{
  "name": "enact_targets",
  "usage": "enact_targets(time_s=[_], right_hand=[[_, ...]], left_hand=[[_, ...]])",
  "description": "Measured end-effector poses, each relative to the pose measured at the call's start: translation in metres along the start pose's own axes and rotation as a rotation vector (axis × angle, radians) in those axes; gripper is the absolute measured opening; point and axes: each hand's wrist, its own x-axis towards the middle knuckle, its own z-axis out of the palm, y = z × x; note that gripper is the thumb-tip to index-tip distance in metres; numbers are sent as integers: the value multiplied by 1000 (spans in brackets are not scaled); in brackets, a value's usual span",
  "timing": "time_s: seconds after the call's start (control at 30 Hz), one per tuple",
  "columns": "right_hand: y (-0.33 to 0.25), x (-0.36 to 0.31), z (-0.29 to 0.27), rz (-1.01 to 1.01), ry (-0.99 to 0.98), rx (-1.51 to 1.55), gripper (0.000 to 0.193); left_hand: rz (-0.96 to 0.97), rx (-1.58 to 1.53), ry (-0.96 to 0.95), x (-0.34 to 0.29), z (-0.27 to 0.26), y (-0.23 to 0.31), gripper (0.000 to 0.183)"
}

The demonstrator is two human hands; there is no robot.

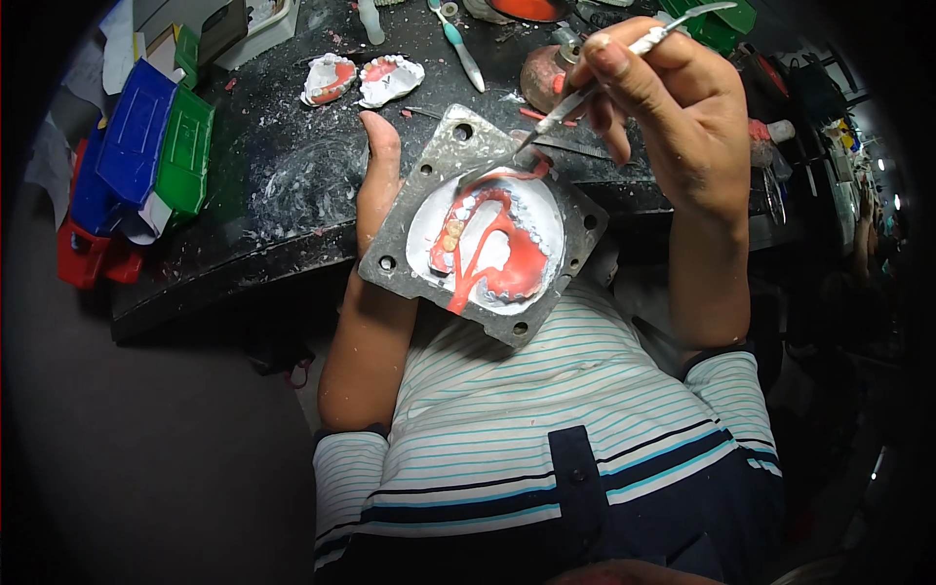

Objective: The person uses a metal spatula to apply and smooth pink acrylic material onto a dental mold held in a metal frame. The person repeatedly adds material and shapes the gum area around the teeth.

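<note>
A single fisheye view looked steeply down from the wearer's head, fairly close above the fingers point(624, 73), its wide field taking in the tabletop point(302, 185) beyond them and the striped shirt point(526, 390) behind them.

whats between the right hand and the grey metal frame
In the head view, a slim pointed tool held in the right hand reaches toward the frame.

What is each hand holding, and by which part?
Left hand: the grey metal mould, along its left side, fingers hidden. Right hand: the slender double-ended tool, by its mid-handle.
</note>
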Motion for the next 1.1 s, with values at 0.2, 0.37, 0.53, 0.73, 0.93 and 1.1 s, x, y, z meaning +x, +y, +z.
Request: enact_targets(time_s=[0.2, 0.37, 0.53, 0.73, 0.93, 1.1], right_hand=[[4, -2, -10, 1, -24, 1, 22], [2, 0, -45, 2, 38, 10, 26], [24, 1, -89, 57, 333, -158, 24], [42, -2, -107, 140, 475, -259, 26], [49, -12, -105, 131, 452, -262, 27], [57, -15, -114, 173, 496, -291, 27]], left_hand=[[-62, -204, -99, 2, 0, 2, 114], [-56, -123, -166, 2, -3, 4, 116], [-73, -19, -104, 3, -7, 2, 120], [5, 95, 22, -2, 1, -3, 119], [22, 150, 36, -2, -1, -3, 124], [18, 58, 133, -2, 16, -5, 125]])
